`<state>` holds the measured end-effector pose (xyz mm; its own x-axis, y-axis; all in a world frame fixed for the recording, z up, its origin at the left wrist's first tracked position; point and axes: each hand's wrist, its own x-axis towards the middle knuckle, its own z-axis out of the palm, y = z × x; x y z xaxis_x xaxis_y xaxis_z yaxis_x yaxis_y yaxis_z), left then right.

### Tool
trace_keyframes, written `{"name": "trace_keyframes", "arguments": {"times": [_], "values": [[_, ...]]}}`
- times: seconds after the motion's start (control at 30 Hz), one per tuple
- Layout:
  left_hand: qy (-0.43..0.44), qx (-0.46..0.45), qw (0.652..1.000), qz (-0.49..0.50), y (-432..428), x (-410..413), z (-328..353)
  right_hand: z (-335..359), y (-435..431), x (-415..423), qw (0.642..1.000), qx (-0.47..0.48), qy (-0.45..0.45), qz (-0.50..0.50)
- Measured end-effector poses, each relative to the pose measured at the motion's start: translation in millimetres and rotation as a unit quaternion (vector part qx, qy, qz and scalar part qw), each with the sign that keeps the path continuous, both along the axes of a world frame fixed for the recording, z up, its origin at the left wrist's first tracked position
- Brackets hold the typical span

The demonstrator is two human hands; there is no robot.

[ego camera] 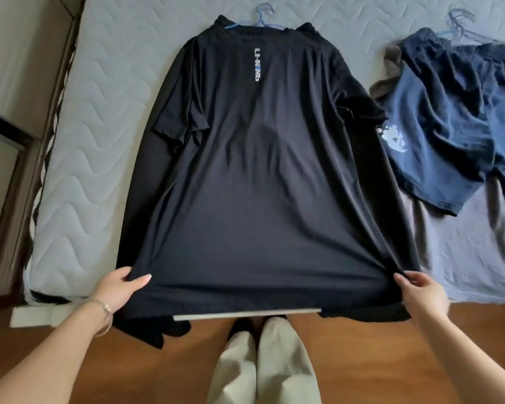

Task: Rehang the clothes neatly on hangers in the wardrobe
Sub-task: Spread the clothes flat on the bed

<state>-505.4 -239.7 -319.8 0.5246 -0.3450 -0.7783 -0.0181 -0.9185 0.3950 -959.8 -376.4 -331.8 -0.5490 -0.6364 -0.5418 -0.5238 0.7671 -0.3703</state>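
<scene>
Bedroom: quilted pale mattress [99, 112], its right part covered by a grey sheet [464, 252]; wood floor [362, 360] in the foreground.

- Black T-shirt [260, 185]: laid flat down the mattress, back side up, collar at the far end, hem at the near edge. White lettering runs below the collar. A blue hanger [264, 16] sits in the neck, hook pointing away. More black cloth lies under the shirt and hangs over the bed edge.
- Left hand [120, 290]: grips the hem's left corner, thumb on top, fingers [122, 272] curled beneath the fabric. Thin bracelet [105, 309] at the wrist.
- Right hand [423, 293]: pinches the hem's right corner, fingers closed on the cloth. The hem is drawn taut between both hands.
- Navy shorts [455, 118]: on a second blue hanger [461, 24], rumpled, lying just beside the shirt's right sleeve.
- Beige trouser legs [263, 360]: the person's own, at the bed's foot.
</scene>
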Motion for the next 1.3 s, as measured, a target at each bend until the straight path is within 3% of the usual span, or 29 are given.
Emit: {"name": "trace_keyframes", "arguments": {"times": [0.1, 0.2, 0.3, 0.37, 0.47, 0.6, 0.7, 0.83, 1.0, 1.07, 1.17, 1.3], "values": [[-0.103, 0.063, 0.991, -0.061, 19, 3, -17, 4, 8, 11, 0.996, -0.038, 0.066, -0.054], [-0.162, 0.105, 0.977, -0.088, 42, 8, -27, -4, 35, 40, 0.996, 0.001, 0.071, -0.053], [-0.186, 0.092, 0.975, -0.079, 59, 17, -38, -24, 81, 92, 0.985, 0.103, 0.016, 0.134], [-0.179, 0.063, 0.980, -0.053, 63, 21, -45, -35, 116, 138, 0.937, 0.182, -0.055, 0.293], [-0.153, 0.042, 0.985, -0.063, 64, 21, -56, -45, 154, 212, 0.886, 0.193, -0.178, 0.382], [-0.180, 0.017, 0.976, -0.125, 76, 1, -68, -56, 178, 299, 0.857, 0.174, -0.258, 0.411], [-0.189, -0.050, 0.972, -0.129, 97, -25, -79, -69, 190, 331, 0.861, 0.192, -0.268, 0.388], [-0.213, -0.091, 0.966, -0.119, 108, -34, -88, -73, 193, 326, 0.885, 0.175, -0.253, 0.348], [-0.309, -0.112, 0.921, -0.210, 102, -19, -86, -65, 186, 316, 0.876, 0.170, -0.255, 0.372], [-0.260, -0.114, 0.945, -0.162, 101, -16, -80, -58, 184, 316, 0.883, 0.164, -0.254, 0.358], [-0.175, -0.116, 0.978, 0.017, 101, -9, -58, -53, 184, 310, 0.899, 0.168, -0.256, 0.313], [-0.109, -0.176, 0.965, 0.162, 100, 10, -37, -53, 190, 295, 0.916, 0.170, -0.249, 0.266]]}}
